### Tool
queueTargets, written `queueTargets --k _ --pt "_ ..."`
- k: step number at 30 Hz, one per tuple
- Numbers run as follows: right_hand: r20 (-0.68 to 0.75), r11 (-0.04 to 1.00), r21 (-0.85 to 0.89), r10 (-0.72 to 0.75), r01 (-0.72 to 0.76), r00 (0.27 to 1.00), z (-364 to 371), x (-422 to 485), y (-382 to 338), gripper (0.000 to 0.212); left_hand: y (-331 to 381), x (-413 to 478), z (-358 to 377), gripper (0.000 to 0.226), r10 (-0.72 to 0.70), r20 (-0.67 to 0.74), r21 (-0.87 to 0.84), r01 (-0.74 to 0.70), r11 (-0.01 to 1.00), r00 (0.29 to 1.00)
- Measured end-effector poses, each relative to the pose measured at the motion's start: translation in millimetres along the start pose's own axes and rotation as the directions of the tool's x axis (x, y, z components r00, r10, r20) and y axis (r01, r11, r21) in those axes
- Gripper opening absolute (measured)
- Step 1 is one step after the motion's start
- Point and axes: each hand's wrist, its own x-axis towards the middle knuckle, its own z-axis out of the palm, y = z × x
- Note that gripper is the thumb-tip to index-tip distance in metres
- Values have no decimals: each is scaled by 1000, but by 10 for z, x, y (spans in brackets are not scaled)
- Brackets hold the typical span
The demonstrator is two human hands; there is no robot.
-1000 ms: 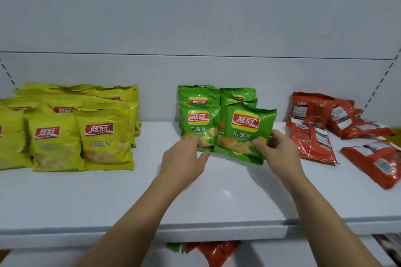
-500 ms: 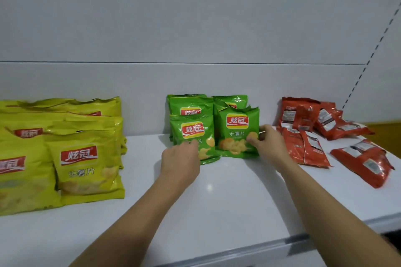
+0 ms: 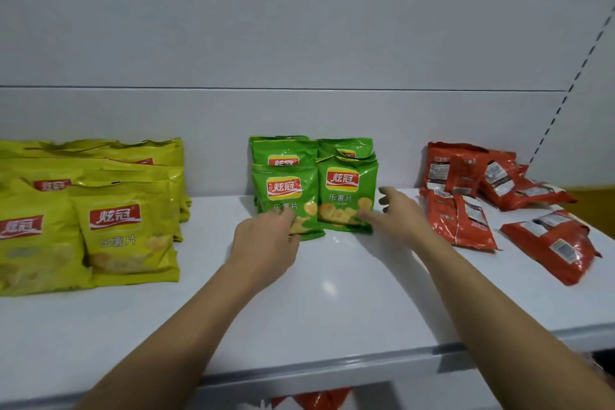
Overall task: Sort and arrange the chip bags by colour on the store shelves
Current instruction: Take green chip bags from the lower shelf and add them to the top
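Glossy green chip bags [image 3: 346, 190] stand along the back edge of the white shelf [image 3: 332, 296], left hand [image 3: 266, 243] touching one, grip unclear, right hand [image 3: 399, 216] splayed.

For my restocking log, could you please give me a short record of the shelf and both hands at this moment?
shelf: white shelf
left group: yellow bags, upright, in rows
middle group: green bags, upright, two in front, two behind
right group: red bags, untidy, backs showing
left hand: left hand touches the lower part of the front-left green bag; grip unclear
right hand: right hand with fingers spread, at the lower right corner of the front-right green bag
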Motion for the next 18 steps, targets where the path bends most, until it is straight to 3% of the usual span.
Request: queueTargets --k 2,6,9,14,18 --pt "18 999 2 -42 42 999 -97 -84 90 83 136 -49 -22 23 -11 -30 0 11 1000 999" --pt "35 989 -15 -147 148 988 -300 -319 343 77 575 -121 -20 34 -5 -41 -3 4 1000 999" --pt "32 965 -146 -216 218 976 -504 -436 605 68 935 -166 53 42 11 11 -28 -11 1000 1000" --pt "45 827 -541 -155 155 987 -787 -402 1093 71 1421 -261 216 44 -10 64 -102 17 995 998" --pt "228 857 -484 -71 177 971 -798 -374 1296 79 1662 -314 248 43 -42 91 -119 53 991 995"
